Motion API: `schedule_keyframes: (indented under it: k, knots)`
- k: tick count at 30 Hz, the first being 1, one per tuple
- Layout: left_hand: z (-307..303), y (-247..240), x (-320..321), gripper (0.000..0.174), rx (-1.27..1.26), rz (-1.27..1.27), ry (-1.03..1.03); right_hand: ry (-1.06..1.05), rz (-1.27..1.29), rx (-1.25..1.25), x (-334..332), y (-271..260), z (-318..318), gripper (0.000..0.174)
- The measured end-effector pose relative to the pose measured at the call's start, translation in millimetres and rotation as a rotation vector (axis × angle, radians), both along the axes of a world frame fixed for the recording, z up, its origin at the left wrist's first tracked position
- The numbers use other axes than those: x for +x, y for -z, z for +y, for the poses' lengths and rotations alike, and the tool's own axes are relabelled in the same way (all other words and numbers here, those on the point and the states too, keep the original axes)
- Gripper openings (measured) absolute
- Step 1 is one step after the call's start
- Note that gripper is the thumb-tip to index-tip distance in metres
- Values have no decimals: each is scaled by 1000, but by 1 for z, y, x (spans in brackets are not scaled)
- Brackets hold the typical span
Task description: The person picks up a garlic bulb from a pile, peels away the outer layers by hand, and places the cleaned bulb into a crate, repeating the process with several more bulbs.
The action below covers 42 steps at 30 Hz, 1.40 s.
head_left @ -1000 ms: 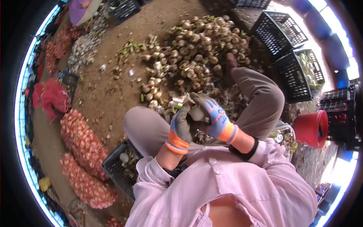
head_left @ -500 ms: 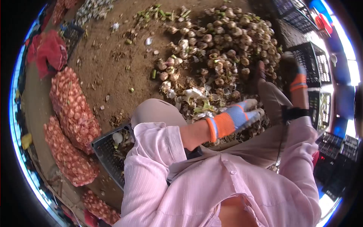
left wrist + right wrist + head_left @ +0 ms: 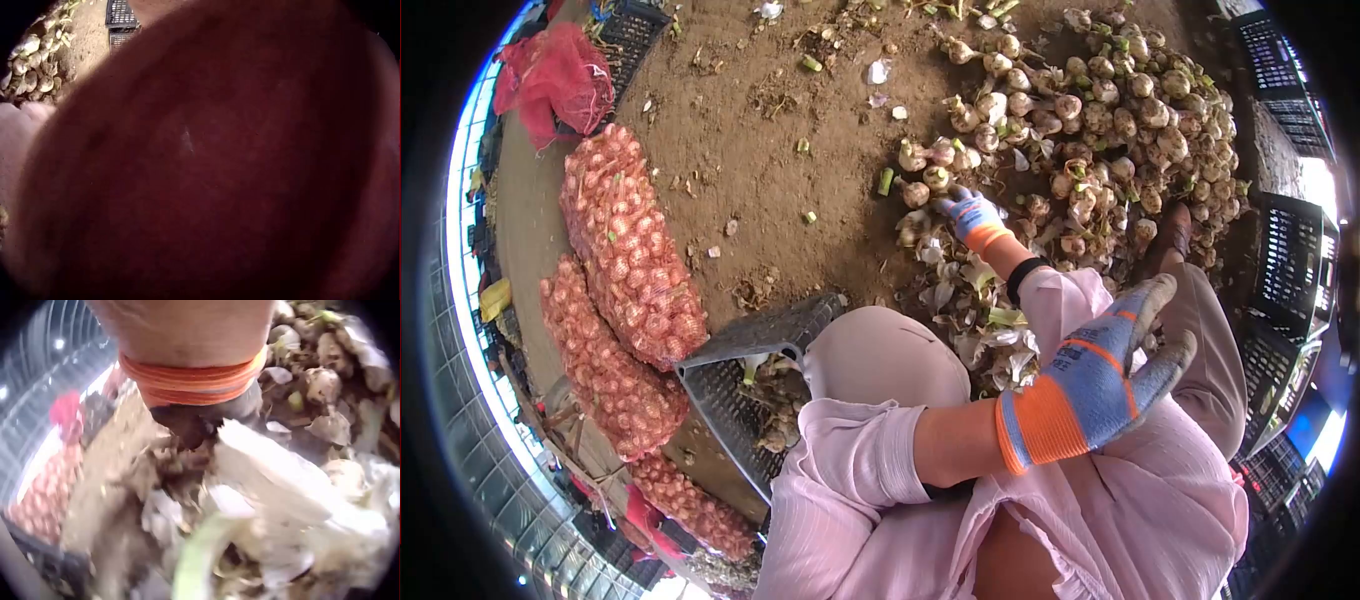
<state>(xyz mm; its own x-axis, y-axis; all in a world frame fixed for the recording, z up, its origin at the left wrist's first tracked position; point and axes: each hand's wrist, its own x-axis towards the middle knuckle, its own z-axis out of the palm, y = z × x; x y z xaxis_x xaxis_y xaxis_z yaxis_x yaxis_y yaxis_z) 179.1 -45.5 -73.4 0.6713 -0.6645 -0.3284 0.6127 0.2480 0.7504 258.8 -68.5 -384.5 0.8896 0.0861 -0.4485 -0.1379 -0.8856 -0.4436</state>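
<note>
In the head view, my right hand [image 3: 975,215], in a blue-grey glove with an orange cuff, reaches across to the near left end of a heap of garlic bulbs [image 3: 1140,110]. Its fingertips are right at a garlic bulb [image 3: 937,179]; I cannot tell whether they pinch it. Loose husks [image 3: 1000,345] lie below that wrist, and a papery white husk [image 3: 275,469] fills the middle of the right wrist view. Over my lap hangs my left hand [image 3: 1100,365], gloved alike, its fingers spread and nothing between them. A dark blur covers most of the left wrist view.
A black crate [image 3: 745,340] with trimmings stands against my left knee. Beyond it lie net sacks of bulbs [image 3: 635,250] and a red net [image 3: 555,80]. Black crates [image 3: 1290,260] line the right side. Cut stems and scraps dot the dirt floor [image 3: 750,190].
Both hands were together at a pale bulb, then parted, the right one going out to the crates at right. Now it has swung left to the heap. The head view has turned leftward.
</note>
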Motion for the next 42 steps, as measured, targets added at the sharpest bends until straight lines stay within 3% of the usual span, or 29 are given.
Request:
schedule_keyframes:
  k: [2,3,4,5,7,8,9,10,11,13,14,15,17,21,22,26,30,31,33,35,36,37,39,40,42]
  knots:
    - [1,0,3,50,203,-344,50,579,45,416,-9,14,-20,44]
    - [4,-5,7,50,163,-175,131,997,200,1051,-14,-13,-35,39]
    - [7,-9,11,49,139,-4,204,1107,251,1236,-24,-48,-50,37]
    - [9,-5,5,49,180,-259,130,1212,294,1427,-38,-88,-63,36]
    - [10,15,5,48,287,-707,71,1232,131,1661,-67,-167,-72,30]
    - [12,-2,6,54,611,-915,46,1223,85,1703,-87,-208,-76,31]
    - [17,6,4,87,686,-1053,99,1209,42,1746,-106,-237,-80,32]
    - [21,1,-1,93,735,-1169,110,1248,39,1859,-125,-231,-86,32]
    - [23,-3,-7,99,788,-1287,115,1224,-67,1833,-145,-270,-80,35]
    - [25,3,-25,109,522,-1214,165,1049,-233,1687,-181,-312,-69,39]
    - [26,-7,-31,106,396,-1334,75,1028,-277,1678,-202,-314,-65,38]
    - [32,-18,-35,95,374,-1357,205,1031,-218,1650,-221,-323,-71,35]
    - [34,-20,-54,86,192,-1372,148,847,-223,1550,-252,-337,-91,30]
    - [33,-36,-100,90,195,-1467,137,782,-390,1539,-277,-359,-79,26]
    - [39,-45,-109,93,217,-1510,120,779,-295,1517,-284,-372,-79,22]
    - [47,-50,-133,90,1,-1333,172,658,-242,1562,-308,-371,-81,15]
    - [59,-73,-152,63,-9,-402,303,667,-244,1535,-325,-378,-78,16]
    - [59,-75,-150,57,-57,-271,341,727,-213,1544,-327,-382,-77,16]
    - [56,-79,-150,56,-85,-226,322,832,-160,1556,-326,-390,-75,16]
    - [48,-73,-163,64,-60,-406,191,856,-191,1619,-327,-388,-72,15]
    - [46,-48,-159,56,-52,-487,219,778,-272,1576,-328,-385,-71,15]
    - [49,-71,-163,49,-61,-566,200,685,-362,1532,-326,-384,-73,15]
    - [44,-69,-153,46,-5,-681,219,709,-305,1533,-320,-394,-77,15]
    - [46,-94,-154,45,-42,-397,334,732,-307,1551,-322,-393,-78,15]
    - [44,-103,-150,46,-26,-250,365,783,-314,1562,-324,-389,-75,14]
